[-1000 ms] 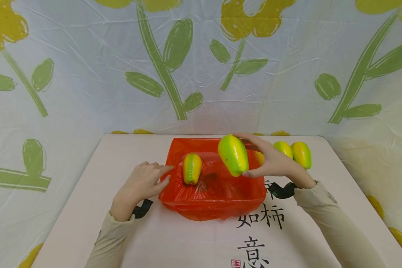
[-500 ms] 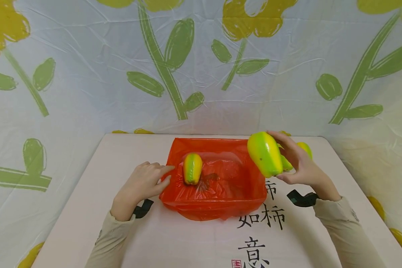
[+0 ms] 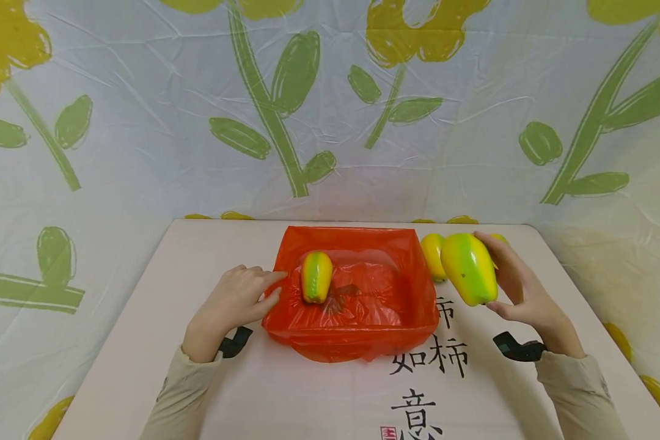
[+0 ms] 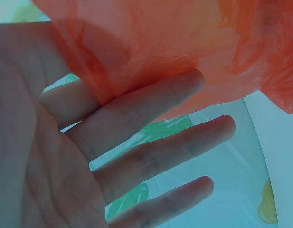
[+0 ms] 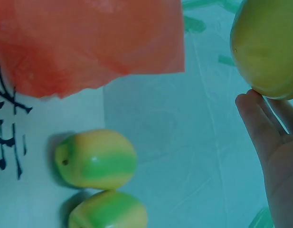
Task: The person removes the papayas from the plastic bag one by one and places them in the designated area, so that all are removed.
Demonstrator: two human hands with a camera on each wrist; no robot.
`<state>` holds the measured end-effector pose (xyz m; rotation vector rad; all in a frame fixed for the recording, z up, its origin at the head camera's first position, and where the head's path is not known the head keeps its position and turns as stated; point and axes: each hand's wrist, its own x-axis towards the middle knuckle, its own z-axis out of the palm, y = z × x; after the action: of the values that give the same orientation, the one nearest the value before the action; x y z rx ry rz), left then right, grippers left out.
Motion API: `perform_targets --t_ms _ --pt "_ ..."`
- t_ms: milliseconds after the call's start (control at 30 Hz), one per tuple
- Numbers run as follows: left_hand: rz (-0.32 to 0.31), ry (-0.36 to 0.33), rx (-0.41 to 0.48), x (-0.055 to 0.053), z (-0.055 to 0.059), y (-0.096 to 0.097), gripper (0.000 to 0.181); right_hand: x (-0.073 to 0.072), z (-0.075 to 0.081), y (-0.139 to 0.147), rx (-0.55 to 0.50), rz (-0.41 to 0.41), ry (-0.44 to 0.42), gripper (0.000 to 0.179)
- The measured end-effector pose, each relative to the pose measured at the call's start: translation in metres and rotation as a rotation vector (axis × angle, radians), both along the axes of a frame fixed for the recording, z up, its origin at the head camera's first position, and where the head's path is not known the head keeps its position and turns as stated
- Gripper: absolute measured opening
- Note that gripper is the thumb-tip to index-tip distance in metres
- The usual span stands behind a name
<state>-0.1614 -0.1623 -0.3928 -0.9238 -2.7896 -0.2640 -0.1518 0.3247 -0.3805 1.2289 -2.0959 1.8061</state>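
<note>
My right hand [image 3: 525, 293] holds a yellow-and-green papaya [image 3: 469, 269] between thumb and fingers, raised to the right of a container lined with a red plastic bag [image 3: 352, 342]. In the right wrist view that held papaya [image 5: 269, 52] shows at the upper right, against the fingertips. Another papaya [image 3: 316, 277] lies inside the red-lined container, toward its left. At the container's left side is my left hand [image 3: 233, 299], its index finger overlapping the rim. The left wrist view shows its fingers [image 4: 155, 152] straight and spread, some against the red plastic [image 4: 165, 42].
Beyond the held papaya, a papaya [image 3: 431, 256] and the top of another [image 3: 499, 237] show on the table. Side by side, two papayas [image 5: 96, 159] lie in the right wrist view. Black brush characters [image 3: 415, 409] mark the pale tabletop; a flower-printed sheet [image 3: 159, 122] hangs behind.
My right hand has carried the papaya rightward from above the red-lined container to past its right side, dipping slightly lately. The left hand has stayed in place.
</note>
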Motion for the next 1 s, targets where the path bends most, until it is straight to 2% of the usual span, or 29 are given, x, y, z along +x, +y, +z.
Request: perform_targets --t_ms 133,367,667,833,1000 --pt "0.002 -0.005 0.001 0.000 0.000 0.000 0.034 0.007 -0.015 0.007 0.005 -0.026 -0.030 0.102" --pt "0.013 -0.014 -0.006 0.000 0.001 0.000 0.034 0.013 -0.044 0.016 0.016 -0.008 -0.069 0.100" --pt "0.014 -0.010 0.001 0.001 0.000 0.000 0.034 0.018 -0.078 0.027 0.169 -0.158 -0.227 0.101" --pt "0.016 -0.011 0.002 0.000 0.000 -0.001 0.034 0.019 -0.091 0.029 0.200 -0.165 -0.284 0.098" --pt "0.021 -0.015 -0.005 0.000 0.000 -0.001 0.034 0.018 -0.099 0.030 0.219 -0.139 -0.286 0.096"
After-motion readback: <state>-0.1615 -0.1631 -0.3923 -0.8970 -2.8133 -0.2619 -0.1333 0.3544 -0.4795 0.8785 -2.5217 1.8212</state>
